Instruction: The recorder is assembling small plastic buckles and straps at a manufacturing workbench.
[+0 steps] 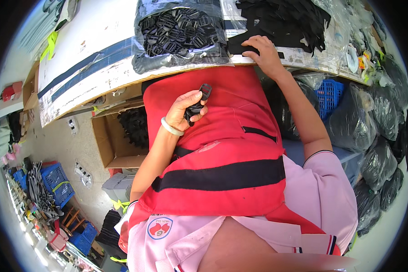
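My left hand point(186, 108) is closed around several black plastic buckles, held over my red apron point(240, 90). One buckle point(205, 91) stands up between its thumb and forefinger. At the table's front edge my right hand point(264, 53) reaches onto black fabric strips point(242, 44), its fingers apart and resting on or just over them. A heap of black strips point(294, 22) lies beyond that hand. To its left a clear plastic bag point(140, 63) lies opened on the table, full of black buckles point(179, 31).
The white worn table point(99, 22) crosses the far side. Below it stands a cardboard box point(102, 140) with black pieces. On the right are a blue crate point(328, 97) and several filled black bags point(378, 167). Blue baskets point(56, 181) stand on the left floor.
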Available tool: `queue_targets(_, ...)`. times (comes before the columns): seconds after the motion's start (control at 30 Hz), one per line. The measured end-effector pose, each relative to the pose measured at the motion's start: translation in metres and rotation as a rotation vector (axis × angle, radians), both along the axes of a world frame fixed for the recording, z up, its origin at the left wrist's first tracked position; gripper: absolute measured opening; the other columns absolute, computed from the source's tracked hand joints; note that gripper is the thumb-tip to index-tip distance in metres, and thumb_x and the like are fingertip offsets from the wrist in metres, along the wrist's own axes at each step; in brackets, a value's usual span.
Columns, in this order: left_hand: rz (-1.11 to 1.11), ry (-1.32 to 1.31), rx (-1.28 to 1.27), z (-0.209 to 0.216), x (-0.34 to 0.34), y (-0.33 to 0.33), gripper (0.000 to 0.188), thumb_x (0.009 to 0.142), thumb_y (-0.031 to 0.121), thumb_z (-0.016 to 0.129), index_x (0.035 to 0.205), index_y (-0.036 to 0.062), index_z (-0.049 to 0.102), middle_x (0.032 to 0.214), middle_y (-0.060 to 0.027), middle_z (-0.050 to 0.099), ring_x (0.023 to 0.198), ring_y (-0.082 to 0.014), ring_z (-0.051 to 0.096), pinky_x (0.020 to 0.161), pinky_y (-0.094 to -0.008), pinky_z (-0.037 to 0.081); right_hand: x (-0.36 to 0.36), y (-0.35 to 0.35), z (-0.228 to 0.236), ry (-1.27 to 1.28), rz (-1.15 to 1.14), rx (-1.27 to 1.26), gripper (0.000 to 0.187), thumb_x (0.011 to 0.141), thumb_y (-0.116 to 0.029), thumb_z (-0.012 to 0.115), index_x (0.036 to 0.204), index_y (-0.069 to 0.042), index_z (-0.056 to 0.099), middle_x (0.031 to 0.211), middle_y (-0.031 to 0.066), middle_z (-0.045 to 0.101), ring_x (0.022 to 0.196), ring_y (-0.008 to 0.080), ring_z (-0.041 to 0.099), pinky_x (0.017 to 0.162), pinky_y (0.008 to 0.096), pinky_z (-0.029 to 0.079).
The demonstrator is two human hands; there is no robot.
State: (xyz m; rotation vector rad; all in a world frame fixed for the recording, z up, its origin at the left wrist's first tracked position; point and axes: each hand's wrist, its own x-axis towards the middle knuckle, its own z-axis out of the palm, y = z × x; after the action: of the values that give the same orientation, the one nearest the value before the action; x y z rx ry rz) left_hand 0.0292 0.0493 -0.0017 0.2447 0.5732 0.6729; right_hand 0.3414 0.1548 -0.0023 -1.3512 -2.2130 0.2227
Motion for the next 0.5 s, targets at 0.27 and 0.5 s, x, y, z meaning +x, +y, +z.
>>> queue_targets(0.27, 0.082, 0.204, 0.070, 0.008, -0.003, -0.007, 0.016, 0.093, 0.019, 0.060, 0.094, 0.0029, 0.058, 0.083, -0.0058, 0.057, 0.065, -0.0149, 0.058, 0.038, -0.0186, 0.039, 0.009, 0.015, 0.009, 0.164, 0.065, -0.354, 0.024, 0.073, -0.011, 0.073, 0.097, -0.007, 0.068, 0.095, 0.0035, 0.058, 0.088, 0.0189, 0.053, 0.081, 0.0290, 0.045)
queue_targets(0.5, 0.115, 0.163, 0.039, -0.001, 0.002, 0.000, 0.016, 0.089, 0.017, 0.066, 0.094, 0.0019, 0.063, 0.079, -0.0061, 0.062, 0.062, -0.0160, 0.061, 0.037, -0.0206, 0.038, 0.004, 0.024, 0.014, 0.096, 0.141, -0.327, 0.028, 0.069, -0.003, 0.074, 0.093, -0.006, 0.061, 0.086, 0.0031, 0.055, 0.082, 0.0180, 0.051, 0.076, 0.0282, 0.044)
